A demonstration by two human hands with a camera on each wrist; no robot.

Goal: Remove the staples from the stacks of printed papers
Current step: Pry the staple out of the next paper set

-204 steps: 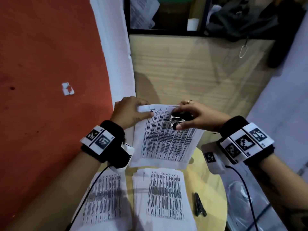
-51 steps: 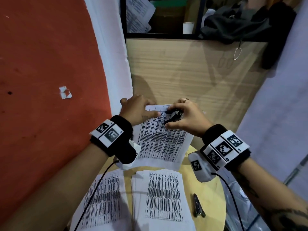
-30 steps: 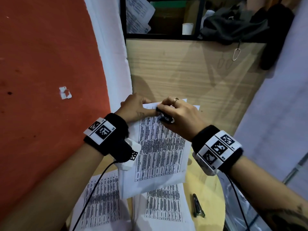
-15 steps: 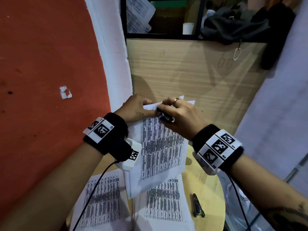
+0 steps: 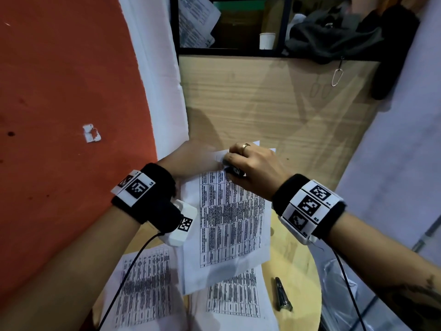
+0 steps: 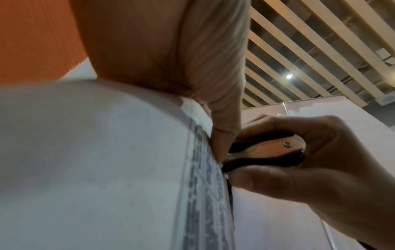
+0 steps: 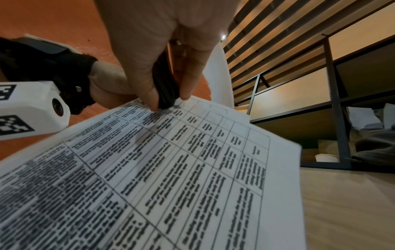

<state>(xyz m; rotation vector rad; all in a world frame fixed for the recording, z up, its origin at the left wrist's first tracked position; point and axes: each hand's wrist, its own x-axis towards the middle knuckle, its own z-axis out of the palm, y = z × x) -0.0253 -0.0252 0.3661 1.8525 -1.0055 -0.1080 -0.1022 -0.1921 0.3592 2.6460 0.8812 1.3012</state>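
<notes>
My left hand [image 5: 200, 158] pinches the top left corner of a stapled stack of printed papers [image 5: 230, 225] and holds it tilted above the table. My right hand [image 5: 253, 163] grips a black staple remover [image 5: 235, 171] and sets its tip against that same corner. In the left wrist view the staple remover [image 6: 267, 152] meets the sheet right beside my left thumb [image 6: 224, 128]. The right wrist view shows the staple remover [image 7: 165, 84] between thumb and fingers, with its tip on the printed table of the papers [image 7: 171, 169]. The staple itself is hidden.
Two more printed stacks [image 5: 145, 287] [image 5: 235, 295] lie on the round yellow table [image 5: 300, 266] below the lifted one. A second small dark tool [image 5: 282, 297] lies at the table's right side. A wooden panel [image 5: 274, 99] stands just behind, a red wall [image 5: 59, 91] on the left.
The stack has been lifted off the table and tilted. My right hand has moved the staple remover left to the top corner beside my left hand. Little has moved in the last half second.
</notes>
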